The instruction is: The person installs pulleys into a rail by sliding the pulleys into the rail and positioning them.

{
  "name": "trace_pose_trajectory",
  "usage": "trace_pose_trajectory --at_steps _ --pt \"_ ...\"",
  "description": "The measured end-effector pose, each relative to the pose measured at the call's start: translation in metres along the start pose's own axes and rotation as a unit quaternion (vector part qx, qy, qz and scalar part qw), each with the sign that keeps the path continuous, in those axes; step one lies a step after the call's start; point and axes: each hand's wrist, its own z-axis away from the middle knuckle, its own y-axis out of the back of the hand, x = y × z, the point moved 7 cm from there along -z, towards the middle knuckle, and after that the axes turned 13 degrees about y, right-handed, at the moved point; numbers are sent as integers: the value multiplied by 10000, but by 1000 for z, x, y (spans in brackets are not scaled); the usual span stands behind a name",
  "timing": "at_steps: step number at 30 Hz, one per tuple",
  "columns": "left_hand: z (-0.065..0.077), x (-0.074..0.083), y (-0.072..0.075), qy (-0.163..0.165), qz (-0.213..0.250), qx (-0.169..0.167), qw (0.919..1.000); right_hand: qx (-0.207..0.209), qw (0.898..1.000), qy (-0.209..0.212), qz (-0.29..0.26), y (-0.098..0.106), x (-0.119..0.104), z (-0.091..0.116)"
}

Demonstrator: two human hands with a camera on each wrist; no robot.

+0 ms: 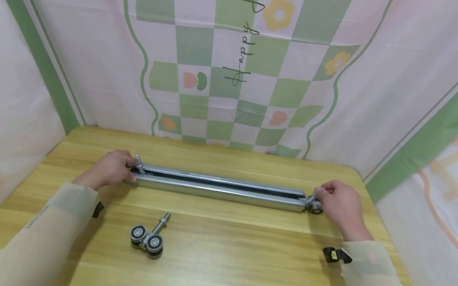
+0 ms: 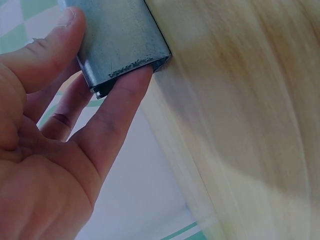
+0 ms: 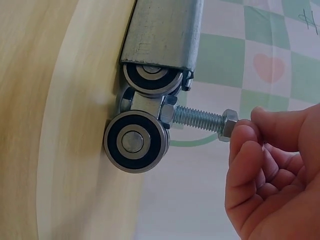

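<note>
Steel channel track (image 1: 218, 193) runs left-right along the counter (image 1: 240, 259) between both hands, left hand (image 1: 113, 168) gripping its left end. Right hand (image 1: 340, 205) is way closer to the roller trolley (image 3: 132, 142), pinching its bolt (image 3: 197, 119); one wheel pair's partly inside the track's right mouth, the other's still outside

Soft shadows fall across the brightly lit tabletop (image 1: 249, 255); wrist views look dimmer.
</note>
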Motion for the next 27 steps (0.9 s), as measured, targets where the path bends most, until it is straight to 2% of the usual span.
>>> trace_pose_trajectory --at_steps 11,23,27 --pt "-2 -1 -1 52 29 -25 10000 -152 9996 92 -210 -6 -8 -2" --pt "-2 -2 -2 -3 -41 48 10000 -34 9972 696 279 5 -23 -6" --pt "-2 -2 -2 -15 -40 51 10000 -37 9973 689 231 3 -24 -6"
